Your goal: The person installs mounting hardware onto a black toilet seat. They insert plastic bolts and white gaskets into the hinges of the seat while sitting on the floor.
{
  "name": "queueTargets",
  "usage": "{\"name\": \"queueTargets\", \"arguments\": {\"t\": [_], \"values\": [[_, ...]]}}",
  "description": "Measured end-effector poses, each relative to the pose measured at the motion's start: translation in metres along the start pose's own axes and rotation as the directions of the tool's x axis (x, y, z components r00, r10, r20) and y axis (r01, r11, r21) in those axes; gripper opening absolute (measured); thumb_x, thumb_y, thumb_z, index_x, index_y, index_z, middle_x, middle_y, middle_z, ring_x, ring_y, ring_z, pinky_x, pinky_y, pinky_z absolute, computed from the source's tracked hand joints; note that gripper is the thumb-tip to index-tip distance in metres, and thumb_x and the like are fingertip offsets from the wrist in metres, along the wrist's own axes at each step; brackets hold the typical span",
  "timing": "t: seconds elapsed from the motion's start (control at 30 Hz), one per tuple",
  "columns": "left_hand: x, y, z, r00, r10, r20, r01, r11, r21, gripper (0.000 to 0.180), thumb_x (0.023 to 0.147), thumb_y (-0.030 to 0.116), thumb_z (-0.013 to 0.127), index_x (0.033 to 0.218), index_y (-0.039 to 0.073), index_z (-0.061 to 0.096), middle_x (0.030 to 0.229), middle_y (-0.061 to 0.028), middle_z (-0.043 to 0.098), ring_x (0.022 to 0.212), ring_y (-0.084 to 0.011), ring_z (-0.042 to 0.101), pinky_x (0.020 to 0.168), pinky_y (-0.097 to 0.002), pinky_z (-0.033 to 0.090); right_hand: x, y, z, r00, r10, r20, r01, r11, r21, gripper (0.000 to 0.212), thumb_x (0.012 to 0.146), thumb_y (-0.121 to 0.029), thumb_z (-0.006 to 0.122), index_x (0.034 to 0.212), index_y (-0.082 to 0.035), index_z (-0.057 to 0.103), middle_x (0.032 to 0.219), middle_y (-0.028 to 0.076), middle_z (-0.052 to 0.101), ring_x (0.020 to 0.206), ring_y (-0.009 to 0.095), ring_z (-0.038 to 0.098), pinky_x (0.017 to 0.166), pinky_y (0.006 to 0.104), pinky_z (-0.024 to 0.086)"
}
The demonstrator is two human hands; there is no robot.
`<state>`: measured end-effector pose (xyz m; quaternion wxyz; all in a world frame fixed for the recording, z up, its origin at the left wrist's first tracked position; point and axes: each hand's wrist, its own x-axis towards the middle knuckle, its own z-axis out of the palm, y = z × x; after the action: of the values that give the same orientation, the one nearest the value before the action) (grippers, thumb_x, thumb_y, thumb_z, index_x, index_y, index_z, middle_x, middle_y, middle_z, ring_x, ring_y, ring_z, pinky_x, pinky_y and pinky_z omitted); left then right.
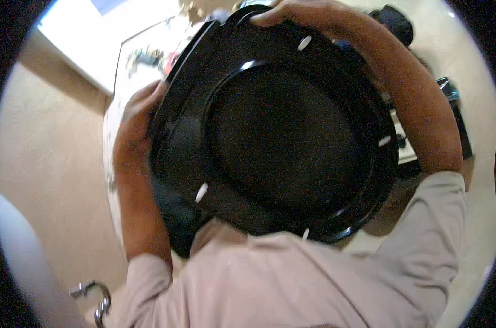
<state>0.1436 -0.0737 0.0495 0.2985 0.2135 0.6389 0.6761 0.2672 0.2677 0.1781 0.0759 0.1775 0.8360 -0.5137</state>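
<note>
One left hand (135, 117) clasps the left edge of a large black panel (280, 136), dotted with white tabs (202, 192) and held before a pale shirt (291, 284); the right hand (291, 15) grips its far edge, thumb in front.

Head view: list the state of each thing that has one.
Black panel: held up, close to the body.
Left hand: holding the panel's left edge.
Right hand: gripping the panel's top edge.
White pads: set on the panel's face.
Sleeves: ending near the elbows.
</note>
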Motion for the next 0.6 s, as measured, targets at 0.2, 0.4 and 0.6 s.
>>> {"name": "queueTargets", "arguments": {"t": [0.2, 0.4, 0.6], "values": [[0.008, -0.016, -0.077, 0.996, -0.061, 0.064, 0.051, 0.988, 0.149, 0.031, 0.103, 0.026, 0.062, 0.116, -0.001, 0.070, 0.099, -0.0062, 0.072, 0.088, -0.0130, 0.064, 0.081, -0.0303, 0.052, 0.096, 0.019, 0.083, 0.996, -0.083, 0.030, 0.086, 0.850, -0.520, 0.053, 0.091, -0.053, 0.072, 0.087, -0.001, 0.077, 0.073, 0.004, 0.066, 0.070, 0.017, 0.062, 0.067, 0.0354, 0.049], [-0.018, -0.024, -0.058, 0.989, -0.110, 0.099, 0.092, 0.981, 0.170, 0.030, 0.103, 0.027, 0.063, 0.114, -0.001, 0.069, 0.093, -0.0036, 0.068, 0.082, -0.0117, 0.059, 0.078, -0.0283, 0.048, 0.073, 0.056, 0.096, 0.985, -0.127, -0.118, 0.051, 0.864, -0.502, 0.049, 0.094, -0.043, 0.070, 0.096, 0.006, 0.075, 0.079, 0.006, 0.068, 0.071, 0.017, 0.061, 0.067, 0.0347, 0.049], [-0.028, -0.022, -0.051, 0.940, -0.064, 0.335, 0.033, 0.995, 0.097, 0.047, 0.086, 0.032, 0.081, 0.116, -0.001, 0.066, 0.098, -0.0058, 0.068, 0.085, -0.0117, 0.060, 0.079, -0.0263, 0.049, 0.022, 0.067, 0.104, 0.824, -0.249, -0.509, 0.260, 0.964, -0.050, 0.038, 0.098, -0.028, 0.062, 0.124, 0.000, 0.067, 0.104, 0.011, 0.068, 0.084, 0.018, 0.064, 0.064, 0.0341, 0.051]]}}
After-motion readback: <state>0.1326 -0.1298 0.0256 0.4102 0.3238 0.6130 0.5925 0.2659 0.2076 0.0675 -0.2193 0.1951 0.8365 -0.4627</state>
